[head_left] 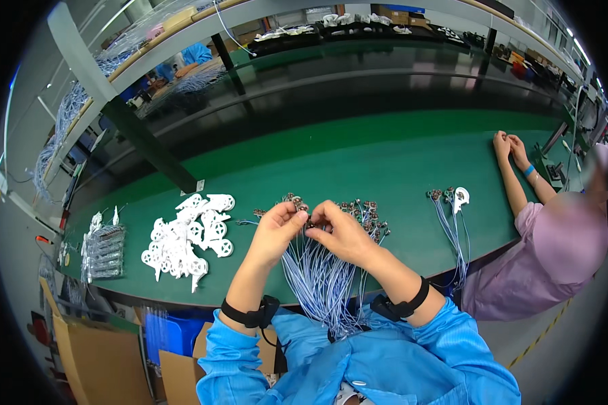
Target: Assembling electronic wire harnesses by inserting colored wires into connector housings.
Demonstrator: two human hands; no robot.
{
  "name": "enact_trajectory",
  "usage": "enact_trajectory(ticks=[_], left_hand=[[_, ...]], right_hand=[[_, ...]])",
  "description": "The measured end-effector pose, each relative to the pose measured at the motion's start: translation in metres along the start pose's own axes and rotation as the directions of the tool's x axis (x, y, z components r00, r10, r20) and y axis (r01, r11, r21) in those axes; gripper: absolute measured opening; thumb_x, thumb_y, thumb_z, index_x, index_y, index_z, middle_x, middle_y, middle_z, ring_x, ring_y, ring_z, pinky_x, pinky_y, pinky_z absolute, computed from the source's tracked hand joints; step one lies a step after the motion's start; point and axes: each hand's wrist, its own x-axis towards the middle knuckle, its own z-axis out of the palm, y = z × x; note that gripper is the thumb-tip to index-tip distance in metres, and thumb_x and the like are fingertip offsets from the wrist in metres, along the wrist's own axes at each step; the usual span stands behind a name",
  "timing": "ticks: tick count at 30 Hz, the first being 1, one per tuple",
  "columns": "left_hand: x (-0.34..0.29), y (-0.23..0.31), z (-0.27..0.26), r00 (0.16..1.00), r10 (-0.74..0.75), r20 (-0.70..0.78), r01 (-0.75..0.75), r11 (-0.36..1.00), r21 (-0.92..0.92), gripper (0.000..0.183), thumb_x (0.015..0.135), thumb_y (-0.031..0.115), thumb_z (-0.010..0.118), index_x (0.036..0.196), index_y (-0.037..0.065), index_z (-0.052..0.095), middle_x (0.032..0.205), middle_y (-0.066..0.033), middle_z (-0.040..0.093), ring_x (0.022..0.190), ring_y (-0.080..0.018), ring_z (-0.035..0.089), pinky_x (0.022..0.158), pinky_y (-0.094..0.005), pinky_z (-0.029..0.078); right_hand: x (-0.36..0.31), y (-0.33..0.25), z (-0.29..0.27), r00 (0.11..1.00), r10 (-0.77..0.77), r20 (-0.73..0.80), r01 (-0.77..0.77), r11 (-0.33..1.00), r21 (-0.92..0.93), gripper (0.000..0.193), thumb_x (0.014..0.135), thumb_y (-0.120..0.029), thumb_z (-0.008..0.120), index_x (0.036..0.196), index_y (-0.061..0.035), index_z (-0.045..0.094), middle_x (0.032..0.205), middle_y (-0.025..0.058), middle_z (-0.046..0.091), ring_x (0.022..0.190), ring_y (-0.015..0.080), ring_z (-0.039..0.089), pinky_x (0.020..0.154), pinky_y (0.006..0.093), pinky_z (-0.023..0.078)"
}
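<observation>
My left hand (277,228) and my right hand (343,234) meet over the green bench, fingers pinched close together. Between the fingertips is a small metallic part (309,223), seemingly at the end of a wire; its exact kind is too small to tell. More metallic ends (296,200) show just beyond my left fingers. Under my hands a thick bundle of blue-white wires (324,283) runs down over the bench's near edge toward my lap. Its other metallic ends (368,214) lie in a cluster beyond my right hand.
White plastic pieces (189,236) are heaped on the green bench (270,162), left of the wires. Farther left lies a clear-wrapped pack (106,251). A smaller wire bundle (449,223) with a white piece (461,198) lies right, near a co-worker's hands (510,146). A post (148,145) stands far left.
</observation>
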Motion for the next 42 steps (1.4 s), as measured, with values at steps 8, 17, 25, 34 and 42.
enact_trajectory(ticks=[8,17,25,34,42], left_hand=[[-0.005,-0.01,0.003,0.999,-0.045,0.03,0.053,0.91,-0.412,0.016,0.094,0.012,0.058,0.108,0.003,0.056,0.091,-0.002,0.06,0.081,-0.0091,0.056,0.073,-0.0224,0.046],[-0.014,-0.004,0.022,0.997,0.008,-0.078,-0.021,0.986,-0.167,0.013,0.095,0.018,0.056,0.106,0.01,0.056,0.097,0.0012,0.06,0.09,-0.0089,0.056,0.078,-0.0271,0.047],[-0.013,-0.004,0.031,0.992,-0.087,-0.095,0.059,0.964,-0.26,0.013,0.095,0.019,0.056,0.105,0.011,0.059,0.099,0.0008,0.06,0.091,-0.0096,0.055,0.078,-0.0277,0.043],[-0.002,-0.006,0.025,0.984,-0.162,-0.071,0.133,0.944,-0.303,0.026,0.095,0.022,0.056,0.111,0.002,0.061,0.095,-0.0037,0.062,0.087,-0.0108,0.055,0.078,-0.0262,0.044],[-0.012,-0.007,-0.048,0.829,0.334,-0.448,-0.172,0.916,0.363,0.033,0.094,0.024,0.058,0.114,-0.001,0.063,0.082,-0.0013,0.06,0.075,-0.008,0.05,0.07,-0.0217,0.043]], right_hand=[[-0.004,0.021,0.004,1.0,0.004,0.017,-0.011,0.915,0.404,0.03,0.084,-0.009,0.069,0.106,-0.0014,0.051,0.099,0.0072,0.058,0.088,0.0128,0.056,0.076,0.027,0.048],[0.002,0.035,0.002,0.988,0.089,0.123,-0.133,0.902,0.411,0.028,0.085,-0.015,0.07,0.102,0.0023,0.056,0.093,0.004,0.058,0.079,0.0077,0.054,0.067,0.0232,0.047],[0.0,0.022,0.002,0.985,0.132,0.114,-0.173,0.818,0.549,0.021,0.09,-0.014,0.064,0.103,0.002,0.057,0.095,0.004,0.061,0.079,0.0064,0.056,0.069,0.0219,0.047],[-0.005,0.03,-0.005,1.0,-0.009,0.018,0.006,0.984,0.177,0.014,0.086,-0.009,0.066,0.097,0.0001,0.062,0.085,0.0025,0.056,0.078,0.0097,0.054,0.068,0.0252,0.046],[0.013,0.005,-0.005,0.974,-0.12,-0.192,-0.073,0.637,-0.768,0.028,0.082,-0.025,0.064,0.097,-0.0012,0.065,0.098,0.0171,0.06,0.091,0.0356,0.054,0.086,0.0431,0.043]])
